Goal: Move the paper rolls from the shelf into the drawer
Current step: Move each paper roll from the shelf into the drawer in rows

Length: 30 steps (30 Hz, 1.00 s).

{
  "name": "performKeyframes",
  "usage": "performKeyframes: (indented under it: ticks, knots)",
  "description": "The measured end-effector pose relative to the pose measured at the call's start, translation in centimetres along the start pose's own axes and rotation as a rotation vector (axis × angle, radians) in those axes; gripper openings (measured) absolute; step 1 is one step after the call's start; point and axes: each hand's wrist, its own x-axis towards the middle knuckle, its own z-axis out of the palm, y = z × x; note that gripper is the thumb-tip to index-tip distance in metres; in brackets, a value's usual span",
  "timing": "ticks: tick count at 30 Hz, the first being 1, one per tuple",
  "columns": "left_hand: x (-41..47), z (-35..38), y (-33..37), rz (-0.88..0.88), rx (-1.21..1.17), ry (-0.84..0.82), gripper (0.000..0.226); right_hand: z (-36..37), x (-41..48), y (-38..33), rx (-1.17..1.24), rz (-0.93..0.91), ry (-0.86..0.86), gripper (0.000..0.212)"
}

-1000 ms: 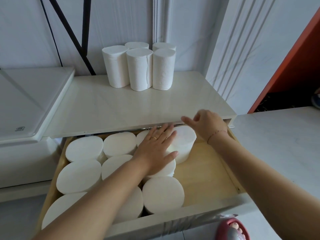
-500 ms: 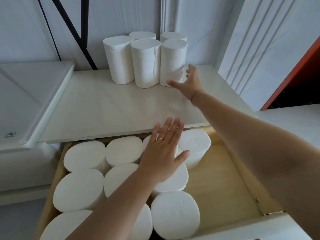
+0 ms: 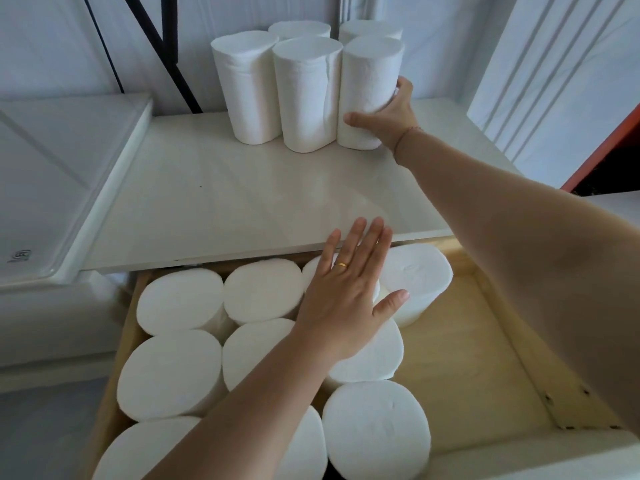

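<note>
Head view: the right hand point(image 3: 393, 117) wraps its fingers point(image 3: 403, 87) and thumb around the rightmost front paper roll point(image 3: 369, 88) of five standing at 12 o'clock on the shelf point(image 3: 221, 202). At 6 o'clock the left hand point(image 3: 341, 303), fingers spread flat, hangs over upright rolls point(image 3: 180, 299) in the open drawer point(image 3: 474, 355). A small stamped mark point(image 3: 20, 255) at 9 o'clock is unreadable.

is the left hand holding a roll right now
No, the left hand is spread flat and open over the paper rolls in the drawer, gripping nothing; the right hand grips the front right roll on the shelf.
</note>
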Motion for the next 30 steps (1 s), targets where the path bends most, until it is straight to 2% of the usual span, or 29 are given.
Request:
performKeyframes:
  ticks: [7,15,18,25,30]
  knots:
    - [0.0,0.0,0.0,0.005,0.023,0.018,0.073,-1.8,-2.9,-0.3,-0.06,-0.01,-0.065,0.093]
    - [-0.1,0.2,0.2,-0.015,0.077,-0.002,0.072,-9.1,-10.8,-0.2,-0.071,-0.033,-0.184,0.088]
    - [-0.1,0.0,0.3,-0.013,0.093,-0.021,0.071,-11.8,-14.1,-0.4,-0.066,-0.026,-0.226,0.096]
    - [-1.0,-0.3,1.0,-0.018,0.11,-0.094,0.067,-16.1,-19.8,-0.7,-0.112,-0.024,-0.287,0.097]
    - [-2.1,0.0,1.5,0.008,-0.001,-0.228,0.062,-18.3,-22.4,0.2,-0.08,-0.005,-0.307,0.096]
